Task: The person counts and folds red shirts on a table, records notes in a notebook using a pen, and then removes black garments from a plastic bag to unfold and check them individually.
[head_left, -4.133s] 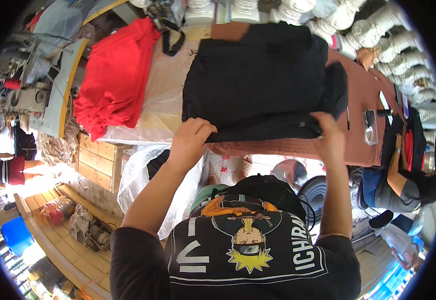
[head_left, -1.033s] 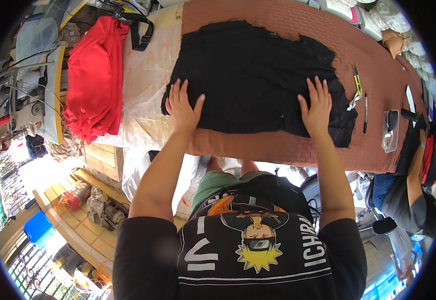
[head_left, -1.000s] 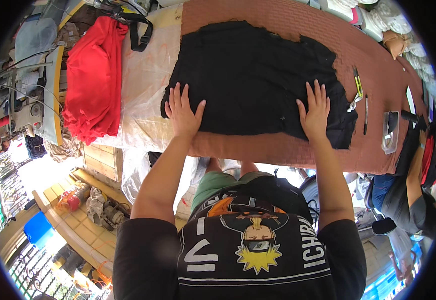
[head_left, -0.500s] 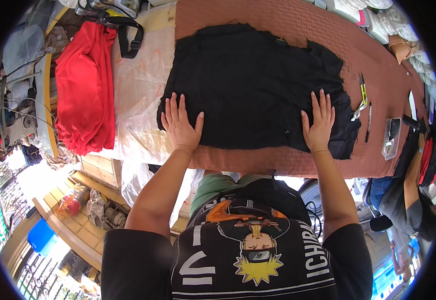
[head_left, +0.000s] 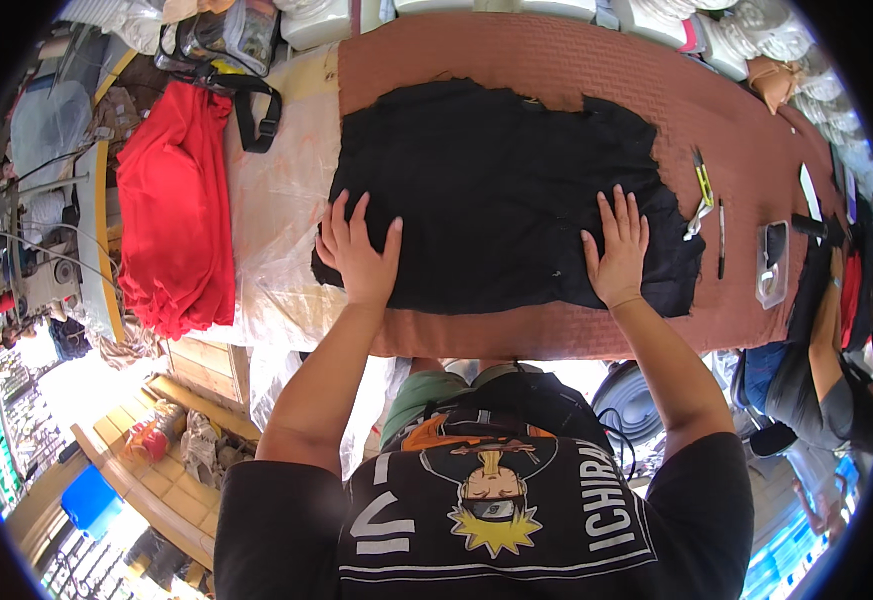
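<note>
A piece of black fabric (head_left: 496, 200) with ragged far and right edges lies spread over the brown textured table cover (head_left: 476, 335). On its left end my left hand (head_left: 361, 255) rests flat, fingers spread. My right hand (head_left: 616, 250) lies on the fabric toward its right end, palm down, with the thumb apart from the fingers. Neither hand holds anything. Just past the fabric's right edge are a yellow-bladed cutting tool with pale handles (head_left: 701, 185) and a slim dark pen-like stick (head_left: 721, 238).
A clear plastic box (head_left: 772, 265) with a dark item inside stands farther right. Bunched red fabric (head_left: 176, 210) and a black strap with a buckle (head_left: 259, 120) lie at left. White bundles (head_left: 676, 20) line the far edge. Another person's arm (head_left: 824, 330) shows at far right.
My view has shifted slightly, so the table sits lower in the picture. Both hands stay flat on the black fabric; the right hand's fingers now point a little more to the left.
</note>
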{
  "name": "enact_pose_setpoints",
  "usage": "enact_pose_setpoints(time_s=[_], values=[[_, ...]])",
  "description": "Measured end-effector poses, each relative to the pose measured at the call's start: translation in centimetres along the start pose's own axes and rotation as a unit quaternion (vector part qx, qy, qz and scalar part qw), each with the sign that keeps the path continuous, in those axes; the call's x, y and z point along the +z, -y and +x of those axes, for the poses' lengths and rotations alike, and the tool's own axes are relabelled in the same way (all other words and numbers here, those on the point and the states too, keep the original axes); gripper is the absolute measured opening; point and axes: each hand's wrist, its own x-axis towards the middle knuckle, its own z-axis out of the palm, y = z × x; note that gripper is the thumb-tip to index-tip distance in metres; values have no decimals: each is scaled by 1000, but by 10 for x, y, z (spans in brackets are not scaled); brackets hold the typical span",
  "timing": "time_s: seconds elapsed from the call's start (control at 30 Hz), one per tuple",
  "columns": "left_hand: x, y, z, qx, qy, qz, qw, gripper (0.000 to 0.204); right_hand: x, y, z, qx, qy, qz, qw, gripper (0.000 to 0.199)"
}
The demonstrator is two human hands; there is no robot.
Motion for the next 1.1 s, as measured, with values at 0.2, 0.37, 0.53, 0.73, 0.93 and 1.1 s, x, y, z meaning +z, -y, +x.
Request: enact_pose_setpoints(time_s=[0.2, 0.37, 0.53, 0.73, 0.93, 1.1], values=[[22, -28, 59, -130, 44, -75, 988, 46, -1, -1, 0, -7, -7, 9, 1000, 54], [17, -12, 49, -162, 76, -117, 977, 31, 0, -2, -4, -6, 0, 20, 1000, 54], [2, -17, 45, -72, -11, -195, 978, 25, -8, 0, -12, -3, -33, 70, 997, 55], [-10, -52, 25, -150, 57, -400, 902, 25, -45, 62, -2, -44, -95, 248, 963, 61], [-57, -133, 15, -161, 276, -651, 689, 19, -53, 117, 13, 53, -96, 502, 858, 39], [-83, -142, 25, 163, -9, -268, 949, 57, -85, 97, 14, 27, 7, 637, 770, 14]])
